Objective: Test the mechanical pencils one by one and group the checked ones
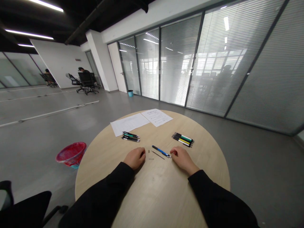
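My left hand (135, 158) rests on the round wooden table (154, 190), its fingers curled in and nothing seen in them. Just right of it lie a small cone-like pen tip (148, 151) and a thin spring (151, 159). A slim dark pen refill (158, 155) lies slanted between both hands. Above the refill, a blue pen (159, 150) with a black grip points its clip end at my right hand (182, 158). That hand lies on the table with curled fingers close to the pen; whether they touch it I cannot tell.
Several dark pens (130, 136) are grouped behind my left hand, several coloured pens (182, 139) behind my right. Two paper sheets (130, 123) lie at the far edge. A red-lined basket (71, 153) stands on the floor left, near a black chair (26, 209). A person (83, 70) sits far back.
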`<state>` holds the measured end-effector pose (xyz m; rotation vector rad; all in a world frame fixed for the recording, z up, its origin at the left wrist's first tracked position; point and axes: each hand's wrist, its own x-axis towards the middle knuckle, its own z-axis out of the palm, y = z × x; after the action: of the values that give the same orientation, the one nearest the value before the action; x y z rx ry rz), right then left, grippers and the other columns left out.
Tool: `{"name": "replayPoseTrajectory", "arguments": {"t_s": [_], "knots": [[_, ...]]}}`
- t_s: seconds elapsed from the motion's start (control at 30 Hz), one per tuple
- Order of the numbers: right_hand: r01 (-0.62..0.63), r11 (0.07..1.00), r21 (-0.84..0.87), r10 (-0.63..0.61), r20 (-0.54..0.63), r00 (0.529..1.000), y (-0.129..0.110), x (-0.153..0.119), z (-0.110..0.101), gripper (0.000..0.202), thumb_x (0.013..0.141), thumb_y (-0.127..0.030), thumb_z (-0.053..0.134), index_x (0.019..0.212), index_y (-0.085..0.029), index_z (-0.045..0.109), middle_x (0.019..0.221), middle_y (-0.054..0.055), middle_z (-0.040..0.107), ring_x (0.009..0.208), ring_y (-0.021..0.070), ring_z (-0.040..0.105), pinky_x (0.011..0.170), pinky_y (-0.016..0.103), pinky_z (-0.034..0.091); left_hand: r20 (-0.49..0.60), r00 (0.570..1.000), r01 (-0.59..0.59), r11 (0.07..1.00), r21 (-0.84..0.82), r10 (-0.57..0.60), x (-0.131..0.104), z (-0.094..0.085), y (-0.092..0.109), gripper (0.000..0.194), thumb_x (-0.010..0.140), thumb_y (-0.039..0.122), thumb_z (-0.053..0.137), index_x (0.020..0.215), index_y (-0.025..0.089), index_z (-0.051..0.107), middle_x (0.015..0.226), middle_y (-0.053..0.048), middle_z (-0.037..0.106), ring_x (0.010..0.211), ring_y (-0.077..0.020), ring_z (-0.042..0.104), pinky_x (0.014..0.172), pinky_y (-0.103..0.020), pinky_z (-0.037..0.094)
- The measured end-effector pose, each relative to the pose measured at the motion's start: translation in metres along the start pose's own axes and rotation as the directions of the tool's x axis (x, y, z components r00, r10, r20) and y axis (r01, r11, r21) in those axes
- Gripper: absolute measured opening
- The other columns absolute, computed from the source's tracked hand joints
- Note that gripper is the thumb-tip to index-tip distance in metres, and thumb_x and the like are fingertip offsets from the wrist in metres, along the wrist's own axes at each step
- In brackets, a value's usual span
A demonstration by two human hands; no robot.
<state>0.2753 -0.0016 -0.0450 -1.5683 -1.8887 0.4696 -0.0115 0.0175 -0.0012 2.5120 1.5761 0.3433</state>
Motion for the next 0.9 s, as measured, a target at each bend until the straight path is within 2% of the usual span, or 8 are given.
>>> {"name": "replayPoseTrajectory", "arguments": {"t_s": [0.2, 0.33, 0.57, 0.73, 0.9], "knots": [[0.033, 0.999, 0.021, -0.034, 0.016, 0.999, -0.001, 0.0, 0.001, 0.018, 0.076, -0.009, 0.057, 0.086, -0.018, 0.07, 0.083, 0.004, 0.064, 0.078, 0.0162, 0.057, 0.074, 0.025, 0.04, -0.015, 1.0, 0.002, 1.0, -0.018, -0.002, 0.0, 0.0, 0.002, 0.015, 0.088, 0.025, 0.047, 0.08, 0.02, 0.059, 0.083, -0.006, 0.067, 0.076, -0.02, 0.06, 0.068, -0.03, 0.04], [0.083, 0.997, 0.006, -0.083, 0.019, 0.996, -0.01, -0.003, -0.001, 0.015, 0.08, -0.016, 0.06, 0.091, -0.018, 0.071, 0.086, 0.003, 0.064, 0.08, 0.0167, 0.057, 0.075, 0.025, 0.04, -0.047, 0.999, -0.02, 0.998, -0.055, 0.017, 0.0, 0.002, 0.001, 0.013, 0.088, 0.025, 0.048, 0.08, 0.02, 0.058, 0.081, -0.005, 0.065, 0.073, -0.0197, 0.059, 0.067, -0.03, 0.04], [0.105, 0.991, -0.081, -0.103, 0.029, 0.994, -0.023, -0.006, -0.004, 0.007, 0.082, -0.016, 0.063, 0.081, -0.019, 0.07, 0.084, 0.004, 0.065, 0.082, 0.0178, 0.057, 0.076, 0.027, 0.04, -0.137, 0.987, -0.094, 0.99, -0.106, 0.079, 0.002, 0.004, 0.004, 0.013, 0.089, 0.026, 0.048, 0.088, 0.019, 0.06, 0.084, -0.005, 0.062, 0.077, -0.0201, 0.058, 0.069, -0.031, 0.043], [0.059, 0.995, -0.079, -0.06, 0.0, 0.998, -0.02, -0.006, 0.0, 0.004, 0.08, -0.017, 0.065, 0.077, -0.018, 0.067, 0.081, 0.004, 0.065, 0.078, 0.0179, 0.057, 0.073, 0.027, 0.04, -0.182, 0.968, -0.197, 0.974, -0.112, 0.174, 0.001, 0.0, 0.01, 0.014, 0.091, 0.023, 0.049, 0.09, 0.019, 0.062, 0.094, -0.008, 0.061, 0.089, -0.0215, 0.057, 0.082, -0.033, 0.046], [-0.035, 0.999, 0.014, 0.036, -0.052, 0.998, -0.013, -0.004, 0.005, 0.006, 0.079, -0.017, 0.063, 0.077, -0.018, 0.068, 0.078, 0.004, 0.067, 0.075, 0.0179, 0.059, 0.069, 0.027, 0.041, -0.16, 0.953, -0.268, 0.962, -0.052, 0.257, 0.007, -0.002, 0.016, 0.016, 0.093, 0.023, 0.049, 0.094, 0.019, 0.064, 0.1, -0.009, 0.062, 0.093, -0.0223, 0.055, 0.085, -0.035, 0.045]]}}
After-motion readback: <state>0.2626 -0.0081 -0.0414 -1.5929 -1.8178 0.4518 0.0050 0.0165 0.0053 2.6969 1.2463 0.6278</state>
